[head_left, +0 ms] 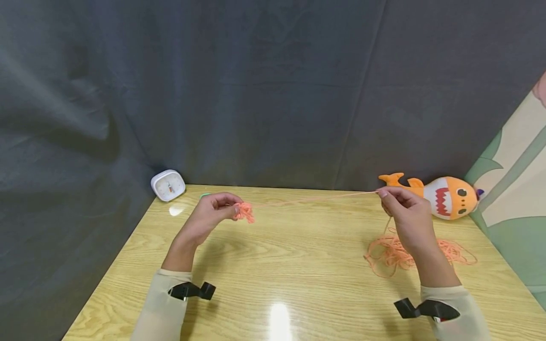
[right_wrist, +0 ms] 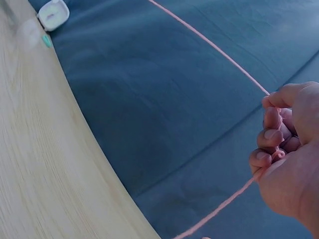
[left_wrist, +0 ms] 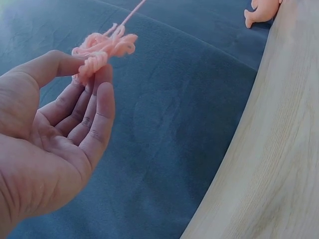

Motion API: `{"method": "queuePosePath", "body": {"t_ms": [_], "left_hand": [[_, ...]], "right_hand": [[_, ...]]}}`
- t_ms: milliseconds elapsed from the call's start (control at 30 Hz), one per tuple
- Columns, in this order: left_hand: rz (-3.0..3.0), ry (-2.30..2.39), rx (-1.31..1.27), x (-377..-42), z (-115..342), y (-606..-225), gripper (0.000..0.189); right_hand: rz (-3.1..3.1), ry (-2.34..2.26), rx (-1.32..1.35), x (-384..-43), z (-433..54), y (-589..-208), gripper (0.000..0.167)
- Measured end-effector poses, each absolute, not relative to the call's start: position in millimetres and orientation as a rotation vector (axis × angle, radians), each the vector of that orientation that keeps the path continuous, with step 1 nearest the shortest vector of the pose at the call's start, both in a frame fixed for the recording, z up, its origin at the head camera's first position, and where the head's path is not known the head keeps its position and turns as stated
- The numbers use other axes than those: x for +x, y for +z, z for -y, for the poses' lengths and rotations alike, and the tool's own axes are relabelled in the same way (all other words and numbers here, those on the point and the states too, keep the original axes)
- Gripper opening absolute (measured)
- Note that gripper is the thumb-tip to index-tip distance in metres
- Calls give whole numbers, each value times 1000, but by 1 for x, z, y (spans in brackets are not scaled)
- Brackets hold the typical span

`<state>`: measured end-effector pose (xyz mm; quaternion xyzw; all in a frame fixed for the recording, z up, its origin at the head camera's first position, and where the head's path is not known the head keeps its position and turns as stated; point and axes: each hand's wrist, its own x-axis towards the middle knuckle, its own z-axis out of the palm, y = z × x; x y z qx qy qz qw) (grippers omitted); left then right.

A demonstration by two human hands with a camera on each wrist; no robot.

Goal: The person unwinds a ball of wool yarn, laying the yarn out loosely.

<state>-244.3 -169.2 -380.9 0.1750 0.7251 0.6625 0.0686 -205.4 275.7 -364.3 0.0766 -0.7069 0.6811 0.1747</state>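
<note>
My left hand (head_left: 210, 215) pinches a small looped bundle of peach-coloured yarn (head_left: 245, 212) between thumb and fingertips, above the left side of the table. In the left wrist view the wound loops of the bundle (left_wrist: 102, 50) stick out past the fingertips. A single strand (head_left: 315, 197) stretches from it across to my right hand (head_left: 405, 208), which grips it with curled fingers. In the right wrist view the strand (right_wrist: 214, 47) enters at thumb and forefinger and leaves below the little finger. Under the right hand a loose tangle of the same yarn (head_left: 394, 253) lies on the table.
An orange shark plush toy (head_left: 452, 198) lies at the table's back right, behind the right hand. A white clock (head_left: 168, 185) stands at the back left corner. Near it is a small green thing (right_wrist: 46, 41). A dark curtain (head_left: 264, 94) hangs behind the wooden table (head_left: 273, 265).
</note>
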Motion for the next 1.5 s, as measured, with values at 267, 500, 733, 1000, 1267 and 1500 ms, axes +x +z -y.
{"method": "queuePosePath", "body": {"t_ms": [267, 500, 733, 1000, 1267, 1500], "left_hand": [[-2200, 2042, 513, -247, 173, -382, 21], [-2187, 2109, 465, -247, 173, -380, 14], [-2173, 2155, 477, -247, 172, -381, 11], [-2130, 2208, 491, -247, 166, -386, 20], [-2060, 2267, 442, -248, 162, -386, 24], [-2035, 2208, 525, -248, 163, -386, 40]], "right_hand": [[2006, 1927, 171, -198, -299, -365, 11], [2103, 1858, 43, -187, -323, -365, 10], [2111, 1846, 26, -182, -332, -367, 10], [2088, 1923, 16, -180, -330, -374, 9], [2073, 1925, 21, -181, -327, -381, 9], [2085, 1918, 6, -179, -328, -385, 9]]}}
